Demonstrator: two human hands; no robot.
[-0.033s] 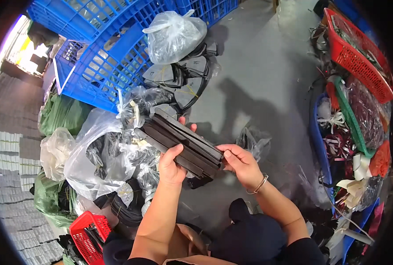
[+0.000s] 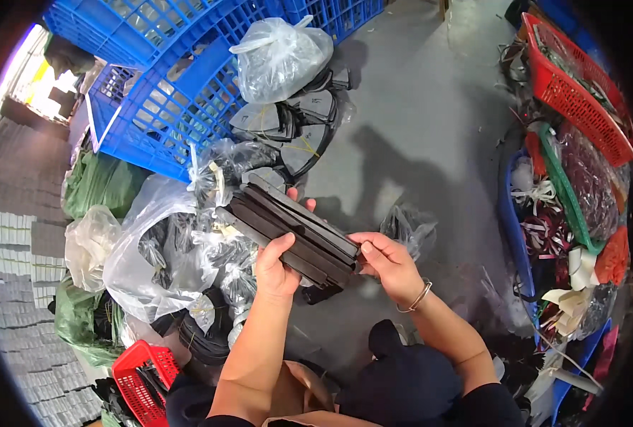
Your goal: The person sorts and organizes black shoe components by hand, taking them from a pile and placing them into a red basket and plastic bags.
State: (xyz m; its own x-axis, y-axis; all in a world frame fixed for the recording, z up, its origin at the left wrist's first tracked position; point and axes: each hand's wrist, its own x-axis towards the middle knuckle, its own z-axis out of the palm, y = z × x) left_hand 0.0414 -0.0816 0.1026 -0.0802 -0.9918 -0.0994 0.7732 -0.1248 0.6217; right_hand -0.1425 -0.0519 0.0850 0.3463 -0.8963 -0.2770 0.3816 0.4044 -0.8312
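Observation:
A thick stack of dark, flat strips, black to brown with some grey edges, lies slantwise across my left hand. My left thumb presses on its near side, and fingertips of that hand show beyond the far side. At the stack's right end my right hand is closed, thumb and fingers pinching its corner. A bracelet circles the right wrist. Under the stack's lower end shows a small black item, partly hidden.
Clear plastic bags of dark pieces lie at left. Blue crates stand behind, beside a tied bag and bundled dark panels. Red baskets stand at lower left and far right, above a blue bin of scraps.

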